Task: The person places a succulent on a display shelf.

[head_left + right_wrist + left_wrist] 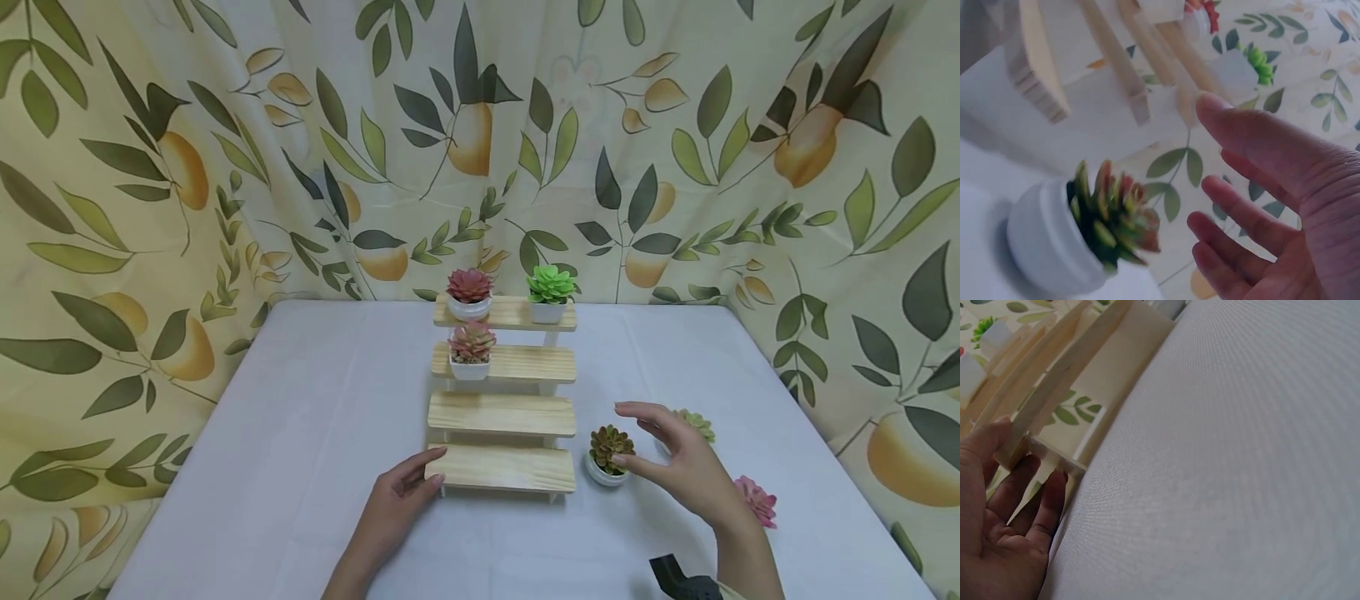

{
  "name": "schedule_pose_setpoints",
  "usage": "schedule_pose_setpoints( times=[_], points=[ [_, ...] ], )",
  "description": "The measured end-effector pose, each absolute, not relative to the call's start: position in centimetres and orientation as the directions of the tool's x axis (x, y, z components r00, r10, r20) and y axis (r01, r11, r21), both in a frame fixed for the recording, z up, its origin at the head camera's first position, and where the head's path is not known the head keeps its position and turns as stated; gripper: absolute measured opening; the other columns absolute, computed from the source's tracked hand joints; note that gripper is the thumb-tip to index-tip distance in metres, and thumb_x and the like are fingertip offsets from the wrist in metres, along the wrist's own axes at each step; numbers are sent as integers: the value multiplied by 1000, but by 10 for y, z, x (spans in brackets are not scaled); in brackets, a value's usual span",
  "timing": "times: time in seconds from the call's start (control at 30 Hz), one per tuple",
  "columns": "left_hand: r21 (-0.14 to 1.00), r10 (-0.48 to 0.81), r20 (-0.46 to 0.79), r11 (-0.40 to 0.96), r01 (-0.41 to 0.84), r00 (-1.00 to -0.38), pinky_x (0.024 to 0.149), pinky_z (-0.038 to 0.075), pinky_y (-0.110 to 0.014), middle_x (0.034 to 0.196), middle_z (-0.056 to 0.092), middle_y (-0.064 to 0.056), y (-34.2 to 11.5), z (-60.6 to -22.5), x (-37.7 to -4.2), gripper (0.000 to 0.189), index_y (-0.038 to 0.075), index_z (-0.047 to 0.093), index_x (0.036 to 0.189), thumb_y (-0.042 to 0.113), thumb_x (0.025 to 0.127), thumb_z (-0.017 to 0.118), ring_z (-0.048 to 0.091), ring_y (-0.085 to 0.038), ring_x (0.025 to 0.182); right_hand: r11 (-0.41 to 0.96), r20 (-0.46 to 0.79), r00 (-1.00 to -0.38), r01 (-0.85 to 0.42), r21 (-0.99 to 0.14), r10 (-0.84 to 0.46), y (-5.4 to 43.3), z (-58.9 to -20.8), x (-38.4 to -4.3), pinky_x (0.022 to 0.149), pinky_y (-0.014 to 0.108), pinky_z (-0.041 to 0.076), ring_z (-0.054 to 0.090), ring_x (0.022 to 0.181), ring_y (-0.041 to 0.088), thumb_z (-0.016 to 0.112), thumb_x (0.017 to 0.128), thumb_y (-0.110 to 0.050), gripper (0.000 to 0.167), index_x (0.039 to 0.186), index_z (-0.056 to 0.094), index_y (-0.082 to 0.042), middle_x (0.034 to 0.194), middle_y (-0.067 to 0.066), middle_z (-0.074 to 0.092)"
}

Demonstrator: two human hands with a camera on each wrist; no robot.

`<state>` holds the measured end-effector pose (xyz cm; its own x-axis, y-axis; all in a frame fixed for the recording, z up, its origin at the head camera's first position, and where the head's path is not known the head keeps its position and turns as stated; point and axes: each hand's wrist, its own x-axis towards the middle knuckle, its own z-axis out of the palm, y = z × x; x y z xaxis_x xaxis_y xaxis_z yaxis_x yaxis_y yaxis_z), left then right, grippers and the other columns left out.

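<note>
A wooden tiered display stand [501, 467] stands mid-table. My left hand [405, 492] grips the left end of its lowest step, thumb on the board and fingers by the leg in the left wrist view. Right of that step, a brownish-green potted succulent [611, 450] sits upright in a round white pot [1054, 240]. My right hand [686, 462] hovers over it with fingers spread and thumb apart; in the right wrist view nothing lies between them. On the stand are a dark red succulent [469, 285], a bright green one [551, 285] and a pinkish one [472, 342].
Beyond my right hand, a pale green succulent [696, 423] is partly hidden. A pink succulent [757, 502] shows behind my right wrist. A white cloth [300, 433] covers the table, and a leaf-and-fruit patterned curtain [555, 150] hangs at the back and sides.
</note>
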<state>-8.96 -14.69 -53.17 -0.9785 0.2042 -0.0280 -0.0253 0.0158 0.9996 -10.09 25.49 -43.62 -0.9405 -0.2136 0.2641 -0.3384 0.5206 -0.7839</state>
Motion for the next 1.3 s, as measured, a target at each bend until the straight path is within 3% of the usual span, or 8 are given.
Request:
schedule_pose_setpoints(
  times=[0.53,0.77,0.9,0.97,1.03,1.13,1.2,1.3],
  points=[
    [999,199,-43,30,-38,-979,107,44,-28,150,54,-7,-147,-531,-88,43,24,68,137,31,96,76,40,-21,144,487,132,-978,-194,-851,-159,281,-482,-88,104,14,42,51,129,4,86,88,-18,64,143,56,-4,144,10,56],
    [998,197,-54,22,-50,-979,103,50,-27,150,55,-8,-147,-531,-88,42,22,68,137,30,96,77,50,-19,137,435,130,-974,-199,-878,-183,283,-491,-90,104,16,43,53,129,9,87,87,-14,71,147,51,-2,148,17,52],
    [999,205,-47,7,-46,-978,105,47,-27,149,55,-8,-146,-532,-88,42,20,68,137,28,97,76,42,-19,143,396,137,-971,-206,-895,-196,282,-495,-92,105,19,45,52,129,8,88,84,-10,75,148,49,-1,149,20,50],
    [999,207,-45,13,-43,-977,104,48,-26,148,57,-5,-146,-532,-88,42,21,68,137,28,97,76,49,-14,138,384,140,-969,-210,-899,-204,280,-496,-93,105,20,46,52,129,9,88,84,-8,76,148,49,-1,150,20,49],
    [999,205,-46,29,-41,-978,94,53,-22,129,67,-4,-147,-532,-89,41,24,68,137,30,97,76,62,-8,114,379,141,-968,-213,-900,-208,278,-498,-94,104,20,46,52,129,9,89,83,-8,76,148,50,-3,150,19,50],
    [998,197,-42,47,-33,-979,88,54,-21,124,69,-1,-147,-532,-89,40,26,69,136,31,97,76,60,-6,92,380,143,-965,-219,-899,-218,275,-500,-96,104,19,45,52,129,8,89,84,-8,76,149,50,-6,150,15,50],
    [998,199,-42,44,-34,-979,90,54,-21,125,69,-2,-148,-531,-89,41,26,69,136,32,97,76,63,-8,98,383,148,-964,-225,-896,-221,274,-501,-97,105,17,44,52,129,9,89,83,-9,77,149,50,-8,150,13,51],
    [999,204,-39,29,-34,-978,104,48,-26,146,59,-4,-148,-531,-89,41,23,68,136,30,97,76,51,-14,135,401,149,-964,-228,-887,-219,271,-501,-99,104,15,42,52,130,9,90,82,-10,80,150,49,-6,150,15,50]
  ],
)
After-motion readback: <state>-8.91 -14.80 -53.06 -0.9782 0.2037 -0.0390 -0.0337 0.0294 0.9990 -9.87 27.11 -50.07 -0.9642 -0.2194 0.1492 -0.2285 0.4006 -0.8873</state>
